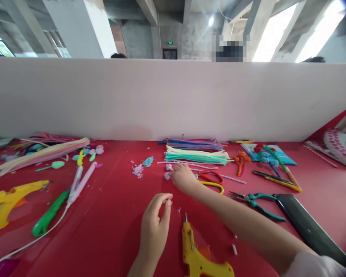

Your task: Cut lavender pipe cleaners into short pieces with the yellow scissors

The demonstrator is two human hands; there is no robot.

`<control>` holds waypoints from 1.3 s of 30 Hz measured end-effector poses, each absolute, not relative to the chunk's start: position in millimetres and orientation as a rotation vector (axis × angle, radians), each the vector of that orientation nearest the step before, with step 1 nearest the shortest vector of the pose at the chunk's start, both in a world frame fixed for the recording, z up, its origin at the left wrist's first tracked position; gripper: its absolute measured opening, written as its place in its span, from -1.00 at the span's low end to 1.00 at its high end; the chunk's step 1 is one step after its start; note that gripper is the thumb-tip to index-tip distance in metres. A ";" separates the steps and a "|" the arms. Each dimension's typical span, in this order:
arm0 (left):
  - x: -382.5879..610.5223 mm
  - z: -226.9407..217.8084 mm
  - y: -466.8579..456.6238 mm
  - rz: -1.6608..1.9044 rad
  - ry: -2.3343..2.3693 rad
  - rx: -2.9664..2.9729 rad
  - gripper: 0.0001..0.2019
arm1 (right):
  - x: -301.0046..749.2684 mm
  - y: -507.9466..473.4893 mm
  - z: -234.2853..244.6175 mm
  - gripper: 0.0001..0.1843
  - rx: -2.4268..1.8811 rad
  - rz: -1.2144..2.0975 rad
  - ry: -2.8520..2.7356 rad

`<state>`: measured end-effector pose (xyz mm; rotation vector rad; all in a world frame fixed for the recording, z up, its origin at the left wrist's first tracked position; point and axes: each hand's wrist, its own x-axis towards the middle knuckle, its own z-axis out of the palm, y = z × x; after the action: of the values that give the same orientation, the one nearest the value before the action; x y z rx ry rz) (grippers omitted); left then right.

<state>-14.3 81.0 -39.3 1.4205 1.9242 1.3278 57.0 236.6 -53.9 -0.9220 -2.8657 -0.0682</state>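
Note:
My left hand is raised over the red table, thumb and forefinger tips together in a pinch. Anything between them is too small to make out. Further forward, my right hand reaches across with its fingers curled down, and what they hold is hidden. Beside its fingertips lie small pale-pink fuzzy balls. Scissors with red and yellow handles lie partly under my right hand and wrist. Below my right forearm, a yellow glue gun rests with its nozzle pointing away from me.
Bundles of pipe cleaners lie near the white partition. Pliers, a craft knife and a dark flat object are at right. Another glue gun, a pink corded tool and a green-handled tool lie left.

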 end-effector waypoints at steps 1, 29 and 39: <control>-14.4 -39.4 80.7 1.324 1.927 1.427 -0.82 | 63.5 238.0 -52.8 -0.78 -0.927 -0.055 -2.872; -13.1 -50.4 84.1 1.309 1.877 1.471 -0.81 | 91.1 300.7 -61.9 -0.73 -1.369 0.094 -2.824; -13.2 -46.8 84.6 1.416 1.794 1.278 -0.81 | 151.5 285.3 47.7 -0.76 -1.339 0.104 -2.264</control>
<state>-13.2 84.6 -46.8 1.2780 1.7945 1.4156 151.5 285.3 47.7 -1.3391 -2.2635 0.1036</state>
